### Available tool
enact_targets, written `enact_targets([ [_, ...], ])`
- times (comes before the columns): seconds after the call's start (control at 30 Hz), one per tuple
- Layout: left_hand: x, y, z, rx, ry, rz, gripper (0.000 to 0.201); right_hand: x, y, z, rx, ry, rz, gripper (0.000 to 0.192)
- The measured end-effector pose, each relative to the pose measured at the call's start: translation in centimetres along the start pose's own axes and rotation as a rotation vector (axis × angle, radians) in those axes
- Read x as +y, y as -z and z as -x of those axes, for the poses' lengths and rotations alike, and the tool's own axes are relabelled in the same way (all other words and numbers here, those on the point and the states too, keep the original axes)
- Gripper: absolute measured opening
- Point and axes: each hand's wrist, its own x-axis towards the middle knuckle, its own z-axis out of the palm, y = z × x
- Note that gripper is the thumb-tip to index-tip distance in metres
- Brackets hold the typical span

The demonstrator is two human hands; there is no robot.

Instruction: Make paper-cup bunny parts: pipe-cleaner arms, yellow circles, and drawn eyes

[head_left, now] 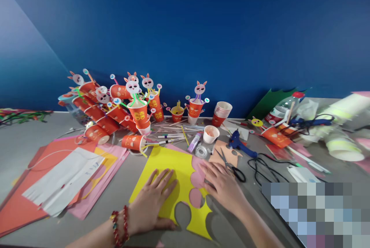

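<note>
Both hands lie flat on a yellow sheet (173,167) near centre of the grey table (17,151). Left hand (152,201) is palm down w/ fingers spread, pressing the sheet's left-near part; it grips nothing. A red bead bracelet (120,227) sits on that wrist. Right hand (221,182) is also open & flat, fingers pointing far-left, resting at the sheet's right edge, partly on pink paper (198,178) that shows thru round cut-outs in the yellow. The two hands are apart, w/ sheet between them.

Scissors (231,165) lie just right of the right hand, touching or nearly so; can't tell which. They rest on a tan card piece (224,153). Farther right: blue glue gun (238,144) w/ black cord (266,167) looping near.

Just beyond the sheet: tape roll (201,151), purple glue stick (194,142), white cup (210,133), scattered sticks (173,130). Far left-centre: heap of red paper cups w/ bunny faces (115,105), plus a stack of cups (221,114). Near left: white cut paper (62,180) on orange (17,205) & pink sheets (95,190). Far right: bottle (285,107), green paper (267,103), blurred rolls (343,146)
</note>
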Motion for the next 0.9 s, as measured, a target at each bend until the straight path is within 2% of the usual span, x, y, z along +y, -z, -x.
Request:
enact_targets([
  [0.17, 0.0, 0.3, 0.2, 0.046, 0.025, 0.016, 0.105, 0.0, -0.2, 0.1, -0.007, -0.006, 0.008, 0.048],
  [0.3, 0.3, 0.6, -0.2, 0.009, 0.007, 0.081, 0.105, 0.2, -0.4, 0.2, -0.005, 0.019, 0.0, 0.053],
  [0.4, -0.1, 1.2, -0.1, 0.06, 0.008, 0.118, 0.095, 0.3, -0.6, 0.1, 0.013, 0.009, 0.0, 0.048],
  [0.47, -1.3, 2.0, 0.6, 0.198, 0.091, 0.134, 0.07, 0.3, -0.6, 0.0, 0.014, 0.006, 0.0, 0.047],
  [0.53, -3.4, 3.1, 2.0, 0.394, 0.262, 0.145, 0.036, 0.3, -0.6, -0.1, 0.007, 0.012, -0.001, 0.047],
  [0.6, -6.1, 4.1, 4.0, 0.476, 0.43, 0.12, 0.028, 0.3, -0.6, -0.1, 0.005, 0.017, -0.006, 0.047],
  [0.67, -8.8, 4.8, 6.1, 0.528, 0.593, -0.003, 0.027, 0.3, -0.7, -0.1, 0.019, 0.013, -0.014, 0.046],
  [0.77, -11.5, 4.6, 8.2, 0.37, 0.739, -0.165, 0.035, 0.5, -0.9, 0.0, 0.038, 0.011, -0.016, 0.047],
  [0.83, -12.1, 3.9, 8.7, 0.285, 0.763, -0.177, 0.032, 0.5, -1.1, 0.1, 0.036, 0.012, -0.005, 0.048],
  [0.9, -12.1, 3.3, 8.6, 0.254, 0.77, -0.171, 0.029, 0.5, -1.1, 0.2, 0.027, 0.014, 0.007, 0.048],
])
